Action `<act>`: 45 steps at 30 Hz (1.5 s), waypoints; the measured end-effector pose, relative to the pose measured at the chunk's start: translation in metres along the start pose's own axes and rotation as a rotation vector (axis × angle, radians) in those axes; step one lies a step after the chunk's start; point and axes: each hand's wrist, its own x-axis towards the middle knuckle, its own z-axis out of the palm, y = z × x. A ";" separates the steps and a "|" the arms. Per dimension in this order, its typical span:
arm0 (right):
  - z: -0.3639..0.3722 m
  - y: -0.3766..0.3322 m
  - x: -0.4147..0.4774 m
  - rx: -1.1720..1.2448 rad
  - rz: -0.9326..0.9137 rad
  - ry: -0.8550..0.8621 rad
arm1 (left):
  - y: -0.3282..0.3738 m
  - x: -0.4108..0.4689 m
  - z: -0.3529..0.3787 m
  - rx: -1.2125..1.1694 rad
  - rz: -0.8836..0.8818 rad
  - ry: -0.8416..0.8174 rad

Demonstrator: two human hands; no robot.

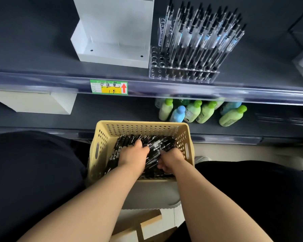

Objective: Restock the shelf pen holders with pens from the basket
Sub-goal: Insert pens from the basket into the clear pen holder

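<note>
A yellow perforated basket (103,137) sits below the shelf, filled with several black pens (128,139). Both my hands are down inside it among the pens. My left hand (132,155) lies over the pile with its fingers curled into the pens. My right hand (171,160) is beside it, fingers curled around pens too; the fingertips of both hands are hidden in the pile. On the upper shelf stands a clear acrylic pen holder (182,74), most of its holes filled with upright pens (199,37); the holes in its left columns stand vacant.
A white open display box (112,55) stands left of the pen holder. A green and yellow price label (108,87) marks the shelf edge. Green and blue bottles (199,111) line the lower shelf behind the basket; a white box (42,103) sits at left.
</note>
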 end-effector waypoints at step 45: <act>-0.028 -0.074 -0.110 -0.165 -0.849 0.359 | 0.003 -0.048 -0.106 -0.729 -0.059 0.410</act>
